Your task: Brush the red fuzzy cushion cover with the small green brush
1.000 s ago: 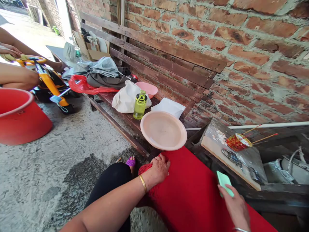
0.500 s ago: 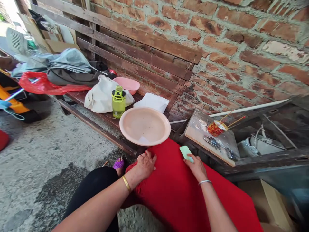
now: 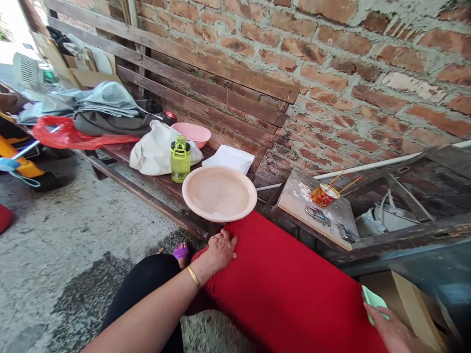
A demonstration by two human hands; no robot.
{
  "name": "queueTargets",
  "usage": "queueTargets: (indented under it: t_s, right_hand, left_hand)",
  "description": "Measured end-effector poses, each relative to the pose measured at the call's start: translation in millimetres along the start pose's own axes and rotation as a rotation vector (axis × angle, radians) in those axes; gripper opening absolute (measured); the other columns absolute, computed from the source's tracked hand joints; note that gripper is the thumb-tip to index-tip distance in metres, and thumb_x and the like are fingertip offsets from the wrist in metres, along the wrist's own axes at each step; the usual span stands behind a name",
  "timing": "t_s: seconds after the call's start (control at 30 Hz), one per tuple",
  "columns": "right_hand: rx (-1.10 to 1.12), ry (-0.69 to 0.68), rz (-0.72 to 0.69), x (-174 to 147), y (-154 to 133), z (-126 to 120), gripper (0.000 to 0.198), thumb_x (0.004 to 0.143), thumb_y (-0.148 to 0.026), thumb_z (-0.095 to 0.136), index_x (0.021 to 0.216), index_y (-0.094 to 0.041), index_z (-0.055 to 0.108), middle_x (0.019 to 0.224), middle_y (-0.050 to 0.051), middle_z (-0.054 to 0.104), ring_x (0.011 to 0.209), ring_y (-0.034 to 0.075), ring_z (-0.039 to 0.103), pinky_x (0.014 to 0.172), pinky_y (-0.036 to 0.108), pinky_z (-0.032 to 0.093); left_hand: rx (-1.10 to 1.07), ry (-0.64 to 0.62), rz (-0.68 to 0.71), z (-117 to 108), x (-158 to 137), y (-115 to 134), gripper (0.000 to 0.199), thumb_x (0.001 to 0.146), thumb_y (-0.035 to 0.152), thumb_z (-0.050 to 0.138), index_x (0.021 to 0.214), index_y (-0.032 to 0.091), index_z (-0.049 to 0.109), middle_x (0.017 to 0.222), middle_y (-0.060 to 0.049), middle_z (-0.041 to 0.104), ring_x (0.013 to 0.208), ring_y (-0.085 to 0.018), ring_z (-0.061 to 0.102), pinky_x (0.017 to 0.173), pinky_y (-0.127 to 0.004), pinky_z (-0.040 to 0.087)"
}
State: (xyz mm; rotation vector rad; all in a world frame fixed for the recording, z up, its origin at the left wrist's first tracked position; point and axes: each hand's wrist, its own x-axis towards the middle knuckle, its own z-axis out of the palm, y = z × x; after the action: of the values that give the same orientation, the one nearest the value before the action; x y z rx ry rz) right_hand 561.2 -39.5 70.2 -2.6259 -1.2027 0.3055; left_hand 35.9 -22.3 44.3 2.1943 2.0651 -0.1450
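The red cloth (image 3: 294, 279) was laid lengthwise away from the basin (image 3: 208, 214), touched near it by the left hand (image 3: 222, 250), grip spread, while farther off a green tool (image 3: 373, 296) was clasped in the right hand (image 3: 397, 331).

A basin (image 3: 220, 193) stood on the near end of the worktop (image 3: 162, 181), a bottle (image 3: 180, 164) and bag (image 3: 147, 152) left of it, a bowl (image 3: 191, 132) behind the bottle. Cloth (image 3: 294, 274) stretched before the basin; to the right, a board (image 3: 293, 192) bore a cup (image 3: 323, 197) and padlock (image 3: 315, 214).
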Motion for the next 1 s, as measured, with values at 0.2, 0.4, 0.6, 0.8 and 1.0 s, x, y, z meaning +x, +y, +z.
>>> queueTargets:
  t_s: [0.2, 0.4, 0.6, 0.8, 1.0]
  right_hand:
    - [0.106, -0.186, -0.405, -74.4, -154.2, 54.4, 0.062, 0.075, -0.065, 0.046, 0.114, -0.02, 0.066, 0.105, 0.015, 0.064, 0.099, 0.032, 0.063, 0.084, 0.041, 0.049]
    - [0.092, -0.326, -0.762, -146.9, -286.1, 119.8, 0.044, 0.075, -0.051, 0.061, 0.114, -0.03, 0.068, 0.104, 0.003, 0.058, 0.092, 0.021, 0.06, 0.08, 0.031, 0.044]
    - [0.041, -0.357, -0.778, -141.0, -274.7, 123.0, 0.044, 0.075, -0.047, 0.063, 0.116, -0.033, 0.068, 0.105, 0.003, 0.057, 0.094, 0.021, 0.06, 0.081, 0.03, 0.043]
    - [0.013, -0.281, -0.46, -82.5, -147.1, 70.3, 0.059, 0.066, -0.061, 0.055, 0.114, -0.029, 0.068, 0.104, 0.009, 0.06, 0.097, 0.028, 0.063, 0.086, 0.039, 0.046]
    - [0.009, -0.116, -0.079, -38.1, 2.0, 11.4, 0.037, 0.053, -0.061, 0.058, 0.079, -0.035, 0.068, 0.073, 0.014, 0.066, 0.076, 0.038, 0.066, 0.079, 0.053, 0.046]
  left_hand:
    - [0.012, 0.076, -0.002, 8.0, -2.8, 1.4, 0.064, 0.084, 0.056, 0.063, 0.14, 0.027, 0.055, 0.14, -0.027, 0.052, 0.107, -0.036, 0.06, 0.08, -0.044, 0.044]
    - [0.011, 0.11, -0.003, 20.4, 0.8, -0.4, 0.066, 0.084, 0.057, 0.063, 0.14, 0.025, 0.054, 0.142, -0.027, 0.05, 0.109, -0.037, 0.059, 0.081, -0.046, 0.044]
    - [-0.008, 0.044, -0.008, 17.4, 5.4, 0.1, 0.068, 0.08, 0.057, 0.067, 0.14, 0.025, 0.055, 0.14, -0.026, 0.051, 0.106, -0.036, 0.059, 0.081, -0.046, 0.044]
    - [-0.021, -0.046, -0.013, 5.4, 5.9, 0.6, 0.068, 0.082, 0.055, 0.066, 0.141, 0.025, 0.052, 0.143, -0.027, 0.048, 0.11, -0.038, 0.059, 0.082, -0.046, 0.044]
    - [-0.031, -0.098, 0.004, -2.5, 5.1, -0.7, 0.066, 0.086, 0.052, 0.063, 0.145, 0.026, 0.048, 0.147, -0.026, 0.044, 0.115, -0.038, 0.057, 0.083, -0.047, 0.045]
